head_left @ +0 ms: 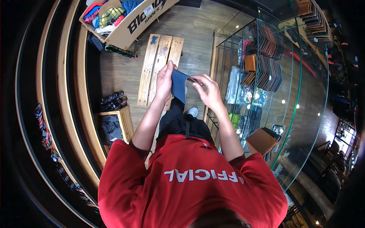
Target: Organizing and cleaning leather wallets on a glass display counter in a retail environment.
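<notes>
I hold a dark blue leather wallet (178, 85) open in front of me, above my legs. My left hand (164, 81) grips its left edge, thumb on the flap. Fingertips of my right hand (207, 91) pinch the brown inner edge (193, 80) on the wallet's right side. Both forearms rise from my red shirt at the lower edge. The wallet's inside is hidden from view.
A glass display case (266, 76) with rows of brown wallets stands to my right. A wooden bench (159, 64) lies on the floor ahead. A cardboard box of clothes (114, 19) sits at the upper left, curved wooden shelves (72, 114) on the left.
</notes>
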A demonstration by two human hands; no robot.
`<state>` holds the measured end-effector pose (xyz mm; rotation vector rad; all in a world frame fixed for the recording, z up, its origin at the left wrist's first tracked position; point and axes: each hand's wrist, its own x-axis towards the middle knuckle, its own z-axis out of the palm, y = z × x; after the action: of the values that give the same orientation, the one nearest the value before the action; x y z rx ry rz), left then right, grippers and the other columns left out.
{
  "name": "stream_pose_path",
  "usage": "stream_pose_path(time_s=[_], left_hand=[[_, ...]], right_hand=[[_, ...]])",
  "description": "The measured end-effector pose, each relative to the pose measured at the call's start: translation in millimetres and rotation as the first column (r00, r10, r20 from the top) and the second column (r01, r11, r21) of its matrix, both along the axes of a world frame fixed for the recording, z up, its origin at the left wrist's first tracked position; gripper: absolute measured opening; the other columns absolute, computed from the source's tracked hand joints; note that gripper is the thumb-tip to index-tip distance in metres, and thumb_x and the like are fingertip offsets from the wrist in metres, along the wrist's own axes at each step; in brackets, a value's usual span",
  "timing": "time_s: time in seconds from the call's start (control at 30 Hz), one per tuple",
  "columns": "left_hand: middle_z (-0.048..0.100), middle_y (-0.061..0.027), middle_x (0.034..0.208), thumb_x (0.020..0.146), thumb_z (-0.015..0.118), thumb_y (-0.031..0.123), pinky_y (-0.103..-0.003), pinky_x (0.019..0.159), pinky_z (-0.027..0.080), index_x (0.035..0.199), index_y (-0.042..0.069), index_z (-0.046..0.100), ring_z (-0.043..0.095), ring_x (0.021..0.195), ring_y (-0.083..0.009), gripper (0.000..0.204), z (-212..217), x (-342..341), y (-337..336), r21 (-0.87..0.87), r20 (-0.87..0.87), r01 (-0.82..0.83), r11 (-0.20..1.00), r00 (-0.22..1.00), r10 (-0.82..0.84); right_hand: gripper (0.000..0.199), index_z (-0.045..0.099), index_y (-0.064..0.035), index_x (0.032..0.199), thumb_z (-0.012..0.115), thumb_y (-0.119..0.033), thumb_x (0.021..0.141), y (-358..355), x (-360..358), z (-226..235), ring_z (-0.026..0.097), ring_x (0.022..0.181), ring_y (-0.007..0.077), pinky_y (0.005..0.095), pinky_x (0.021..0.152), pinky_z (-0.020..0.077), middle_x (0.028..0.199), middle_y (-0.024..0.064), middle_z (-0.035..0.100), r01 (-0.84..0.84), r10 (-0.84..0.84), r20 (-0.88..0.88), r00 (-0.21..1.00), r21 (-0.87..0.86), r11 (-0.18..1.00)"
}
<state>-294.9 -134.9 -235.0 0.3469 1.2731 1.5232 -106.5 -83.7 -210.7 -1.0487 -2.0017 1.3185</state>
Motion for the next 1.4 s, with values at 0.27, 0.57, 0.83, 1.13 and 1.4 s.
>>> stream_pose_path(time_s=[0.27, 0.57, 0.83, 1.13, 1.4], left_hand=[[0.063, -0.0012, 0.091, 0.106, 0.055, 0.043, -0.023, 0.065, 0.047, 0.109, 0.005, 0.065, 0.058, 0.076, -0.0072, 0.039, -24, 14, 26, -0.037, -0.040, 0.039, 0.999, 0.998, -0.040], [0.063, -0.0129, 0.110, 0.100, 0.040, 0.071, -0.029, 0.058, 0.053, 0.142, 0.012, 0.044, 0.063, 0.072, -0.0146, 0.073, -101, 58, 38, -0.593, 0.090, 0.746, 0.304, 0.437, -0.895], [0.065, -0.0119, 0.128, 0.097, 0.066, 0.048, -0.038, 0.087, 0.055, 0.143, 0.014, 0.049, 0.065, 0.112, -0.0250, 0.060, -170, 127, 53, -0.380, 0.013, 0.820, 0.428, 0.467, -0.884], [0.042, -0.0201, 0.152, 0.072, 0.090, 0.018, -0.045, 0.105, 0.052, 0.161, 0.013, 0.017, 0.063, 0.119, -0.0371, 0.116, -143, 238, 152, -0.203, -0.709, 0.880, 0.430, 0.171, -0.684], [0.049, -0.0288, 0.136, 0.071, 0.089, 0.013, -0.046, 0.102, 0.054, 0.161, 0.007, -0.002, 0.063, 0.114, -0.0443, 0.128, -156, 268, 179, -0.231, -0.729, 0.876, 0.424, 0.133, -0.671]], right_hand=[[0.029, 0.067, -0.0070, 0.121, 0.070, -0.010, 0.093, 11, 9, -12, 0.070, 0.090, 0.0262, 0.0355, 0.073, 0.0561, 0.108, 0.0127, 0.071, 0.111, -0.112, 0.014, 0.994, 0.018, 0.994], [0.083, 0.016, -0.0144, 0.159, 0.062, -0.008, 0.091, -67, 86, -108, 0.058, 0.119, 0.0507, 0.0496, 0.099, 0.0489, 0.129, 0.0347, 0.059, 0.443, -0.354, 0.365, 0.861, -0.196, 0.875], [0.068, 0.036, 0.0005, 0.147, 0.062, 0.003, 0.084, -169, 169, -164, 0.051, 0.130, 0.0309, 0.0397, 0.112, 0.0392, 0.142, 0.0237, 0.049, 0.961, -0.978, 0.113, 0.174, -0.237, 0.144], [0.073, 0.043, 0.0043, 0.146, 0.079, -0.012, 0.085, -48, 266, -222, 0.062, 0.117, 0.0332, 0.0427, 0.105, 0.0469, 0.136, 0.0219, 0.060, 0.867, -0.917, 0.028, -0.398, 0.339, -0.366], [0.044, 0.060, 0.0069, 0.131, 0.068, -0.007, 0.090, 46, 309, -237, 0.063, 0.115, 0.0394, 0.0448, 0.102, 0.0497, 0.131, 0.0299, 0.060, 0.753, -0.875, -0.298, -0.381, 0.449, -0.481]])
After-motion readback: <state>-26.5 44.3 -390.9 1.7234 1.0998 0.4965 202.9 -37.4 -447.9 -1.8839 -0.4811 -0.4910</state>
